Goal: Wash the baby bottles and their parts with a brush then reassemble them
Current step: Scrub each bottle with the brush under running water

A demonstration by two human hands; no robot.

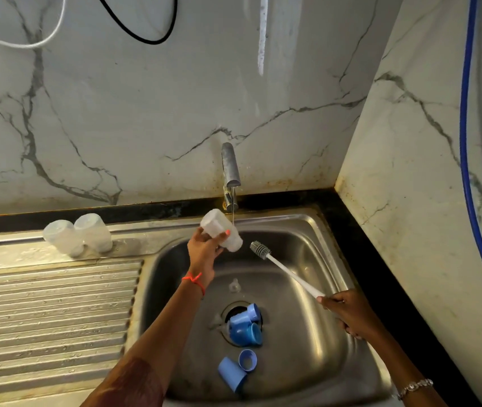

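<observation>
My left hand [203, 251] grips a clear baby bottle [219, 228], tilted with its mouth down to the right, just under the thin stream from the tap [230, 168]. My right hand [348, 314] holds the white handle of a bottle brush [285, 273]; its grey bristle head sits just right of the bottle's mouth, outside it. Blue caps and rings [245, 323] lie over the drain, and two more blue parts [235, 371] lie nearer me in the sink basin [316, 342]. A clear teat [234, 285] lies on the basin floor.
Two clear bottles [78, 235] stand upside down at the back of the ribbed steel draining board [49, 312]. Marble walls close in behind and on the right, above a black counter edge [360, 248]. A blue hose [465, 148] hangs along the right wall.
</observation>
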